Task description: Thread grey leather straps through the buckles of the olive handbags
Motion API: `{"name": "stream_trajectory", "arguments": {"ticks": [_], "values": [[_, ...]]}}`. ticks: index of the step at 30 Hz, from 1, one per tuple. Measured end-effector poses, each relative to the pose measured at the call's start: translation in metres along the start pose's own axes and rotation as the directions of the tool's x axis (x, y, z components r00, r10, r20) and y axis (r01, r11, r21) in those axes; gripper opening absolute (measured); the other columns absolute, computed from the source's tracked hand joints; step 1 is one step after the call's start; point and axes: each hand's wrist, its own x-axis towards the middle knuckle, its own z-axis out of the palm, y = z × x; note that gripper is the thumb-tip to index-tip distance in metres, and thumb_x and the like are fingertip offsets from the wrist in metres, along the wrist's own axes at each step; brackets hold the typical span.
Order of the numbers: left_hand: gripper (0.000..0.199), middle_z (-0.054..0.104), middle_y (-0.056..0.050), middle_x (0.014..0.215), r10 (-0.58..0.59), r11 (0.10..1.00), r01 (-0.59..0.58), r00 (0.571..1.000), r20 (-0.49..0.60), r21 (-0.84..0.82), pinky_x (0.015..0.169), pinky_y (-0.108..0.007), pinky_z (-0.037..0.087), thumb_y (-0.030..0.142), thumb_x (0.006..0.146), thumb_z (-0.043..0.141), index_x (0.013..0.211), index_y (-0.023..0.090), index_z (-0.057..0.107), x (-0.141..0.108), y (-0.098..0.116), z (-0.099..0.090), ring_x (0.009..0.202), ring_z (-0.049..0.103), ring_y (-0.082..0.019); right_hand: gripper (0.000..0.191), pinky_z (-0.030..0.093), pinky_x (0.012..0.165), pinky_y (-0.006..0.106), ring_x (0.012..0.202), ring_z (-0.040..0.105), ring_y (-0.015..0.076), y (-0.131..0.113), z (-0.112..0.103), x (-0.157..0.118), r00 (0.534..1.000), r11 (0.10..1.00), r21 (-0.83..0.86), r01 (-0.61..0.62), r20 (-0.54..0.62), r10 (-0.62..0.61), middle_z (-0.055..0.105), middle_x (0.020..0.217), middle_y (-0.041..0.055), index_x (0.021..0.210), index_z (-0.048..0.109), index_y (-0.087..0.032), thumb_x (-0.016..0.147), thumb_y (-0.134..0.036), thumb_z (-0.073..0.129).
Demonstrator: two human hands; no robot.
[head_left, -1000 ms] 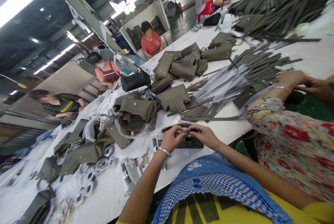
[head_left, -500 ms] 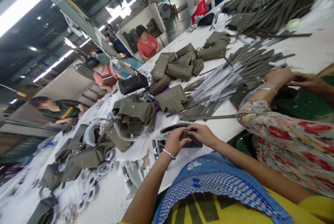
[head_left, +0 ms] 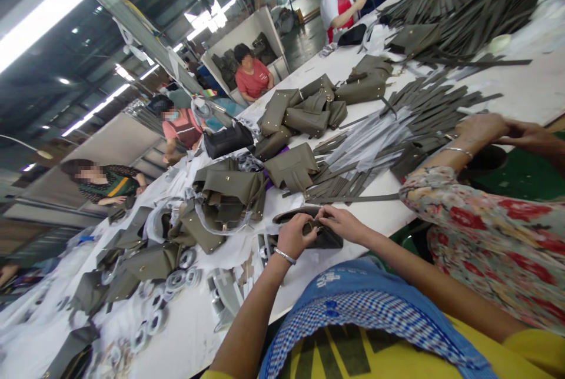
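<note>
At the near edge of the table, a dark olive handbag (head_left: 332, 240) lies in front of me, partly covered by my fingers. My left hand (head_left: 296, 236), with a silver bangle on its wrist, is closed in a pinch at the bag's upper part. Close beside it, my right hand (head_left: 343, 225) pinches the same part from the other side. A small strap or piece of hardware seems to be between the fingertips, too small to make out. Just beyond the left hand stands an open olive bag (head_left: 232, 193) with clear plastic around its handle.
Olive bags (head_left: 300, 111) are heaped mid-table, near a bundle of flat straps (head_left: 424, 108). White rolls (head_left: 176, 285) lie to the left. At my right, a co-worker in a floral sleeve (head_left: 481, 208) handles another bag. Several people sit or stand across the white table (head_left: 185, 332).
My fingers have shifted slightly on the bag, with both hands still at the same place. Across the table, the person in the red apron has lowered their arms.
</note>
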Motion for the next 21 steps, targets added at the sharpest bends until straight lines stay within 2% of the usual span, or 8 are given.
{"name": "stream_trajectory", "arguments": {"ticks": [4,7,10,14,17,21], "values": [[0.015,0.065,-0.004,0.095,-0.006,0.999,0.006,1.0,0.006,-0.036,0.083,-0.03,0.048,0.024,0.077,0.059,0.091,0.02,0.061,0.003,-0.002,0.002,0.089,0.06,-0.018,0.033,0.046,0.085,0.034,0.097,0.06,0.0213,0.001,0.002,-0.005,0.991,0.988,-0.084,0.127,0.046,-0.123,0.067,0.106,0.0054,0.109,0.061,-0.022,0.076,-0.029,0.064],[0.015,0.066,-0.003,0.091,-0.021,1.0,0.021,1.0,0.004,-0.017,0.08,-0.03,0.048,0.024,0.075,0.059,0.089,0.02,0.061,0.003,-0.002,0.001,0.086,0.061,-0.018,0.03,0.045,0.087,0.037,0.099,0.06,0.0228,0.007,0.004,-0.006,0.985,0.967,-0.189,0.171,0.038,-0.167,0.068,0.105,0.0063,0.109,0.063,-0.024,0.08,-0.033,0.061],[0.014,0.067,-0.002,0.088,-0.06,0.998,0.06,0.998,-0.014,0.015,0.078,-0.03,0.047,0.024,0.073,0.06,0.087,0.021,0.061,0.002,-0.003,-0.002,0.083,0.061,-0.018,0.028,0.044,0.088,0.04,0.097,0.061,0.0243,0.02,0.003,-0.008,0.986,0.947,-0.279,0.161,-0.002,-0.169,0.069,0.104,0.0063,0.108,0.065,-0.025,0.081,-0.032,0.061],[0.012,0.066,-0.001,0.085,-0.084,0.996,0.084,0.996,-0.004,0.005,0.076,-0.029,0.047,0.024,0.073,0.06,0.084,0.02,0.061,0.0,-0.006,-0.005,0.08,0.06,-0.017,0.023,0.047,0.083,0.036,0.093,0.062,0.0225,0.035,0.002,-0.012,0.992,0.972,-0.213,0.103,-0.051,-0.116,0.07,0.1,0.005,0.102,0.067,-0.025,0.079,-0.029,0.062],[0.012,0.065,-0.002,0.089,-0.076,0.997,0.076,0.997,0.003,-0.026,0.078,-0.029,0.046,0.023,0.075,0.059,0.086,0.02,0.061,-0.001,-0.006,-0.005,0.083,0.059,-0.016,0.024,0.047,0.085,0.035,0.094,0.062,0.0218,0.038,0.006,-0.016,0.987,0.977,-0.164,0.133,-0.066,-0.145,0.069,0.101,0.0055,0.102,0.067,-0.024,0.08,-0.033,0.062],[0.011,0.063,-0.002,0.095,-0.053,0.998,0.053,0.999,-0.003,-0.019,0.084,-0.031,0.045,0.024,0.079,0.057,0.088,0.021,0.062,0.0,0.003,-0.005,0.09,0.057,-0.017,0.026,0.047,0.085,0.035,0.097,0.059,0.0213,0.034,0.015,-0.019,0.982,0.968,-0.195,0.158,-0.071,-0.175,0.067,0.103,0.0068,0.105,0.066,-0.024,0.083,-0.036,0.059]]}}
